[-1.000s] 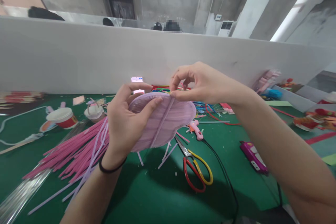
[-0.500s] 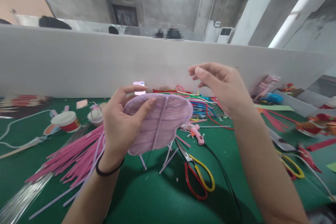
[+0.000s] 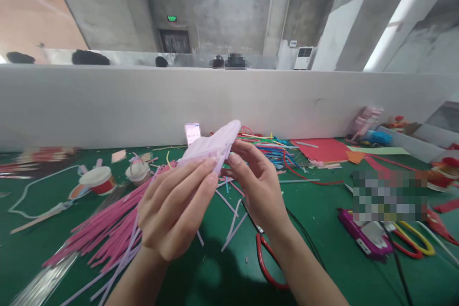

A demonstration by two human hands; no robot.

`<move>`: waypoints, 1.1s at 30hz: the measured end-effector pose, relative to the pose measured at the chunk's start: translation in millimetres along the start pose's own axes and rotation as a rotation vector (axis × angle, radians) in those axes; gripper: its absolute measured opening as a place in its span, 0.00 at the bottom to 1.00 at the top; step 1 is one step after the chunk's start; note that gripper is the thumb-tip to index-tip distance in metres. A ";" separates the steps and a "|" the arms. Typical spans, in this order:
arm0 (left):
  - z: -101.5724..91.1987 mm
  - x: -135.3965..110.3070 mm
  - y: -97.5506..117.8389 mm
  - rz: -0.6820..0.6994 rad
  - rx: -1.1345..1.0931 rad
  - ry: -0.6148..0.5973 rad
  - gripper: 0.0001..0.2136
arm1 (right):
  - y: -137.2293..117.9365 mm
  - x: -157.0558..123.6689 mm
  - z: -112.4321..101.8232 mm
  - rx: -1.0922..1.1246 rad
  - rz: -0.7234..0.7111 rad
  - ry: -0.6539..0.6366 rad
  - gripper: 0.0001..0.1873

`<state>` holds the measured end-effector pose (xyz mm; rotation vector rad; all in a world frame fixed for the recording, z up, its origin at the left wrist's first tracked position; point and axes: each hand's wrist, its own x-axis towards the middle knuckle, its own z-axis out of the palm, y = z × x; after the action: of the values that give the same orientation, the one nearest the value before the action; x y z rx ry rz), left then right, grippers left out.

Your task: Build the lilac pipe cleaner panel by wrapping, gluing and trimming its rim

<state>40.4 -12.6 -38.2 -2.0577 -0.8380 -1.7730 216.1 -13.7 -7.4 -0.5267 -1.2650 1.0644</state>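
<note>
A pale lilac, rounded flat piece (image 3: 208,146) made of rows of pipe cleaners is tilted almost edge-on above the desk. My left hand (image 3: 175,210) grips its near lower edge between thumb and fingers. At its right edge, my right hand (image 3: 256,177) closes thumb and fingers on the rim; the exact contact is partly hidden. Under my right wrist lie scissors (image 3: 266,265), one red handle showing and the rest mostly covered. Short lilac pipe cleaner pieces (image 3: 234,229) are scattered below the hands. Left of my left hand rests a bundle of pink pipe cleaners (image 3: 111,224).
A phone (image 3: 192,133) leans on the white partition (image 3: 143,100). Coloured pipe cleaners (image 3: 272,150) and a red sheet (image 3: 322,150) lie at the back. A paper cup (image 3: 98,180) stands left; a purple packet (image 3: 365,239) and more scissors (image 3: 418,241) lie right.
My right hand has come down and left onto the lilac piece. The piece has turned from facing me to nearly edge-on. My head view has tilted up slightly.
</note>
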 end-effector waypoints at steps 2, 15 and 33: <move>6.6 3.1 4.3 0.121 0.034 0.027 0.15 | -0.9 0.3 0.4 0.021 -0.001 0.000 0.16; 13.2 43.9 39.8 -0.320 0.011 0.012 0.06 | -18.0 1.3 -23.4 -0.603 -0.440 0.180 0.10; 5.3 45.4 63.6 -0.177 0.063 -0.166 0.04 | -37.4 -1.4 -28.3 -0.674 -0.443 -0.027 0.05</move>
<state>85.9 -48.9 14.1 -2.1704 -1.1409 -1.6540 255.7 -25.6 14.8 -0.6896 -1.6682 0.2575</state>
